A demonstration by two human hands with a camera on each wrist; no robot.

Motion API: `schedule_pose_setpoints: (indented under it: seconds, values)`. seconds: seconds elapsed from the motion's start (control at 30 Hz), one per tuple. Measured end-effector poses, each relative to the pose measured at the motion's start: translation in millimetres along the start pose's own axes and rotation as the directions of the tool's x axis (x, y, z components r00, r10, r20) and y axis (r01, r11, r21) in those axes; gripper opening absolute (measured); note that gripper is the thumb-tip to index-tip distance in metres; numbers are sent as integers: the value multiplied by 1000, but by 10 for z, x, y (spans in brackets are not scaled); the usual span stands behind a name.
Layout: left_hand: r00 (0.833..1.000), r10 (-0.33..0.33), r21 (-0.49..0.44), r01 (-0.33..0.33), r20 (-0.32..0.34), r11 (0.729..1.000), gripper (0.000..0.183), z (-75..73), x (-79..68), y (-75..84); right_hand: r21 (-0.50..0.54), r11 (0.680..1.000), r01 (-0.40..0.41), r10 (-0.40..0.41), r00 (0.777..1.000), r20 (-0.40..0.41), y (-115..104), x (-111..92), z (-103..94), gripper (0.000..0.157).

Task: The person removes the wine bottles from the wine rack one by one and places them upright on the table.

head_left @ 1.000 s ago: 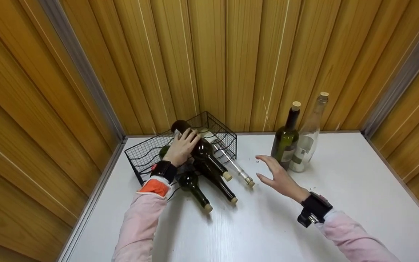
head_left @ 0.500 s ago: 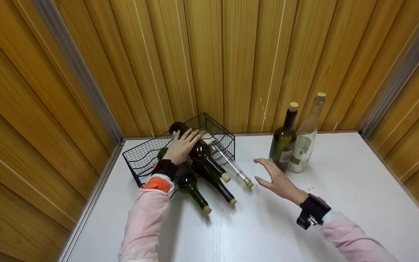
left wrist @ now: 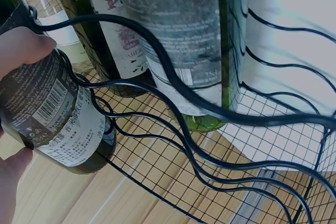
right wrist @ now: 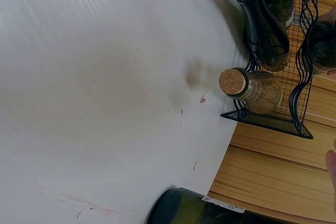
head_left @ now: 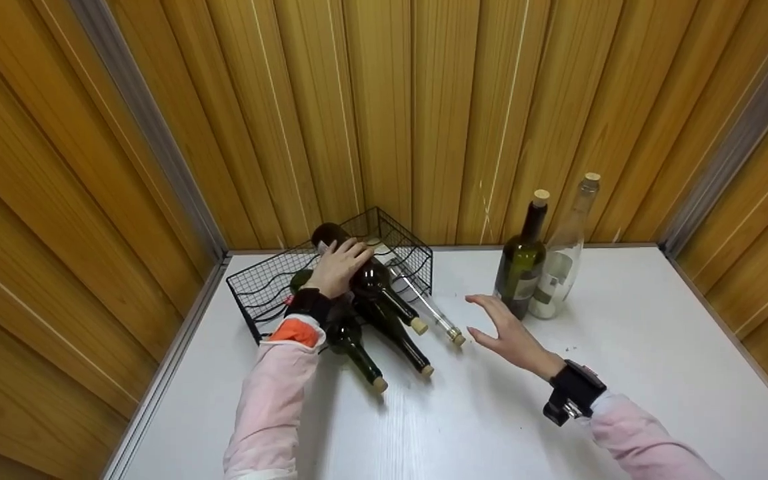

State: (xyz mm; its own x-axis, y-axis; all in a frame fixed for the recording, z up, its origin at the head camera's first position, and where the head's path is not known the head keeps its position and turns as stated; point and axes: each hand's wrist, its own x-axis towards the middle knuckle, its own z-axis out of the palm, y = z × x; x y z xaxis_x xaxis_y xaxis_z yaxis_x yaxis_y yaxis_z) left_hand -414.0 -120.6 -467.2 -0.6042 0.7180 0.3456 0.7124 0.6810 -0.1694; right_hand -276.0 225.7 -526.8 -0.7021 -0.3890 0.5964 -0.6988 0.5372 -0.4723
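- With 12 o'clock straight away from you, a black wire-mesh rack with wavy bars point(head_left: 257, 287) stands at about 10 o'clock on the white tabletop point(head_left: 424, 433).
- Your left hand point(head_left: 336, 270) is over the rack, thumb and fingers wrapped around the body of a dark brown glass bottle with a pale cork point(head_left: 372, 277).
- That bottle lies aslant above the other racked ones, base toward 11 o'clock, cork toward 5; the left wrist view shows your thumb near its barcode label point(left wrist: 52, 106).
- Lower and leftmost, a dark green glass bottle with a cork point(head_left: 355, 348) lies with its neck out toward 5 o'clock.
- Next to it, a blackish glass bottle with a cork point(head_left: 394, 333) points the same way, partly covered by the one in your grip.
- At the rack's right end, a slim-necked clear glass bottle point(head_left: 427, 305) aims its cork between 4 and 5 o'clock.
- Your right hand point(head_left: 516, 340) has thumb and fingers spread well apart, grasping nothing, fingertips toward 10 o'clock.
- Just beyond it, at its 12 o'clock, stands an upright green glass bottle with a dark neck point(head_left: 523, 263).
- Rightmost, a tall upright clear glass bottle point(head_left: 559, 270) stands at the green one's 3 o'clock; you cannot tell whether they touch.
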Motion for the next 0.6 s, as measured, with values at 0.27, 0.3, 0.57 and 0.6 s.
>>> schedule_pose_setpoints:
  seconds: [0.27,0.3,0.57,0.6]
  values:
    - [995,40,49,-36,-96,998,88,62,-5,3,28,999,-31,31,999,12,-7,-13,-33,55]
    - [995,38,54,-33,-94,998,88,60,-5,5,21,999,-30,30,1000,7,-6,-16,-37,55]
    - [1000,-14,39,14,-8,999,86,-11,-3,38,12,999,-35,35,999,-1,22,-33,-54,54]
    - [1000,-21,38,21,-5,999,88,-12,-10,41,11,999,-30,30,1000,-2,28,-33,-56,54]
